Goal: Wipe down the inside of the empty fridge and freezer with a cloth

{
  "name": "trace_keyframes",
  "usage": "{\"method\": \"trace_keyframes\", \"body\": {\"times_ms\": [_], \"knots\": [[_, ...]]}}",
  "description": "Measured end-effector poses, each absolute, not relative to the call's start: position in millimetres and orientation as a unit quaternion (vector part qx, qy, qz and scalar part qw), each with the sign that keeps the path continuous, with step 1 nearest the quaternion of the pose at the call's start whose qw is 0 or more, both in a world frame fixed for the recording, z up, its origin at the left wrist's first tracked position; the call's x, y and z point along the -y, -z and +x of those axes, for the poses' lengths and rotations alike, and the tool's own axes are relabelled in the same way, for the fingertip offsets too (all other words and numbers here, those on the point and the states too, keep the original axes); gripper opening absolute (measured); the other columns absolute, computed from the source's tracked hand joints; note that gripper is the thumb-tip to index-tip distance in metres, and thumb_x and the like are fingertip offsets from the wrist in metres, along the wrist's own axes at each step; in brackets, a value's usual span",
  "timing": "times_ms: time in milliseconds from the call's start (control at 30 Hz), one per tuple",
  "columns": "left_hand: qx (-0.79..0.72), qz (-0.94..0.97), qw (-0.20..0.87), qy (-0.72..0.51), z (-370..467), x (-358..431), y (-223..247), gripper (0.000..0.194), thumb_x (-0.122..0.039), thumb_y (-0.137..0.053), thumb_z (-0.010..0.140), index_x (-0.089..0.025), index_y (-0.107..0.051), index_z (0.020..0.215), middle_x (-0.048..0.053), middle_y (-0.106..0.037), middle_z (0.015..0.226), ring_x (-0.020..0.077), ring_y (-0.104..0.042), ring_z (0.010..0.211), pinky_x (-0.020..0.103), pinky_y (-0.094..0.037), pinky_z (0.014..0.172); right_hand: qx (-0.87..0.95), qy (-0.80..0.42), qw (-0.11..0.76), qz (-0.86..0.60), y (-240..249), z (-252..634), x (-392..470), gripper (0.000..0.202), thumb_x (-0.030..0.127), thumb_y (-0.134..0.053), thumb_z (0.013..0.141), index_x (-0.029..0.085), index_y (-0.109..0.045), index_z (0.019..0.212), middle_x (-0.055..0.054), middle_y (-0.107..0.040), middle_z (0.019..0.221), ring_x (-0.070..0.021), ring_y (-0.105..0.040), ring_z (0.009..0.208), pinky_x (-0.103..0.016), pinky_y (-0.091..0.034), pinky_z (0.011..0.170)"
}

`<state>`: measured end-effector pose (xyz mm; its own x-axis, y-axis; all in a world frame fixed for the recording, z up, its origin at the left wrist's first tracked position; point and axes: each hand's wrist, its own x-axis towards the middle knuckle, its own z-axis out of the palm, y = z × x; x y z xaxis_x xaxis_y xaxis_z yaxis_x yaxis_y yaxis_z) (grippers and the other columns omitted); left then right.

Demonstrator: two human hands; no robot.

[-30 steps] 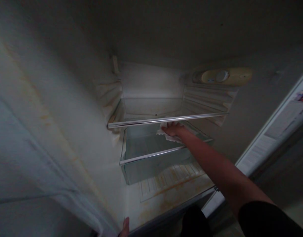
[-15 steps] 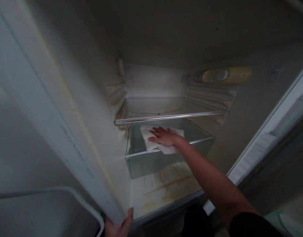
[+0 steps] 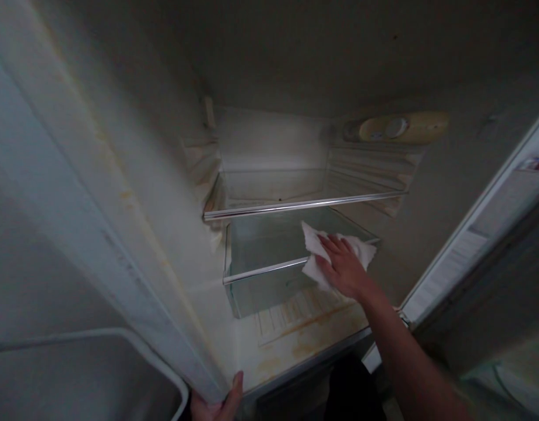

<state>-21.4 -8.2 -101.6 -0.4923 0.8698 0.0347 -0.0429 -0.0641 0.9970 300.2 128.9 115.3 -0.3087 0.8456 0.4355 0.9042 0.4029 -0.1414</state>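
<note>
Inside the open refrigerator, my right hand (image 3: 340, 267) presses a white cloth (image 3: 312, 238) against the right part of the lower glass shelf (image 3: 267, 245), at its front edge. The fingers reach forward over the cloth, which spreads out on both sides of the hand. Below the shelf's front edge is a clear, glass-like panel (image 3: 260, 292). At the bottom left, my left hand (image 3: 219, 404) grips the lower corner of the refrigerator frame (image 3: 208, 377), thumb up on the near side. Its other fingers are mostly hidden.
An upper glass shelf (image 3: 304, 204) with a shiny front strip spans the space above. A yellowed control housing (image 3: 409, 127) with a round dial is on the right wall. Brown stains mark the refrigerator floor (image 3: 295, 339). The open door (image 3: 466, 251) stands at the right.
My right hand and the cloth have moved right and toward me along the lower shelf. My left hand keeps its grip on the frame corner. The view has shifted slightly.
</note>
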Motion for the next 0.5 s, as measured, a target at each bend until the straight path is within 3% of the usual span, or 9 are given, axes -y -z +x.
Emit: {"method": "trace_keyframes", "body": {"times_ms": [67, 133, 200, 267, 333, 500], "knots": [[-0.591, 0.35, 0.343, -0.641, -19.9, 8.5, 98.8, 0.047, -0.044, -0.09, 0.055, -0.018, -0.066, 0.086, 0.009, -0.075, 0.082, 0.03, -0.075, 0.089, 0.039, -0.063, 0.083, 0.832, 0.055, 0.284, -0.474, -97.3, 265.3, -106.3, 0.056, 0.044, -0.03, 0.105, 0.018, -0.049, 0.151, -0.008, -0.036, 0.164, -0.0304, -0.022, 0.154, -0.058, -0.008, 0.127], [-0.598, 0.341, 0.324, -0.649, -18.1, 7.3, 96.5, 0.047, -0.044, -0.089, 0.053, -0.018, -0.066, 0.085, 0.009, -0.075, 0.081, 0.0297, -0.075, 0.085, 0.04, -0.064, 0.082, 0.865, 0.001, 0.311, -0.394, -76.6, 226.3, -82.6, 0.058, 0.044, -0.033, 0.105, 0.021, -0.038, 0.157, -0.006, -0.022, 0.169, -0.0291, -0.005, 0.158, -0.061, -0.001, 0.126], [-0.589, 0.325, 0.326, -0.664, -17.9, 4.9, 96.4, 0.052, -0.044, -0.09, 0.042, -0.018, -0.066, 0.081, 0.008, -0.074, 0.076, 0.03, -0.075, 0.08, 0.04, -0.064, 0.078, 0.902, -0.08, 0.286, -0.314, -54.8, 188.7, -60.9, 0.065, 0.048, -0.037, 0.104, 0.022, -0.026, 0.162, -0.006, -0.011, 0.171, -0.0282, 0.006, 0.158, -0.06, -0.004, 0.127], [-0.577, 0.305, 0.332, -0.681, -19.3, 2.5, 97.8, 0.053, -0.04, -0.088, 0.031, -0.02, -0.064, 0.075, 0.007, -0.073, 0.07, 0.0298, -0.074, 0.074, 0.038, -0.064, 0.071, 0.918, -0.157, 0.235, -0.278, -35.0, 160.0, -44.8, 0.072, 0.047, -0.035, 0.104, 0.012, -0.015, 0.164, -0.013, -0.013, 0.17, -0.0252, -0.002, 0.159, -0.054, -0.007, 0.128], [-0.574, 0.3, 0.333, -0.685, -20.4, 1.6, 98.0, 0.05, -0.035, -0.085, 0.028, -0.022, -0.062, 0.069, 0.005, -0.071, 0.063, 0.0289, -0.072, 0.066, 0.037, -0.064, 0.064, 0.91, -0.203, 0.209, -0.295, -20.6, 146.5, -36.3, 0.071, 0.045, -0.032, 0.105, 0.007, -0.014, 0.163, -0.018, -0.02, 0.168, -0.0237, -0.012, 0.158, -0.05, -0.011, 0.129], [-0.579, 0.368, 0.292, -0.666, -15.2, 5.1, 85.9, 0.041, -0.035, -0.087, 0.046, -0.019, -0.064, 0.076, 0.006, -0.073, 0.071, 0.0275, -0.074, 0.074, 0.036, -0.064, 0.072, 0.901, -0.188, 0.172, -0.351, -4.7, 185.3, -42.0, 0.064, 0.055, -0.037, 0.104, 0.024, -0.034, 0.16, -0.008, -0.033, 0.165, -0.0285, -0.022, 0.156, -0.056, -0.015, 0.127]]}}
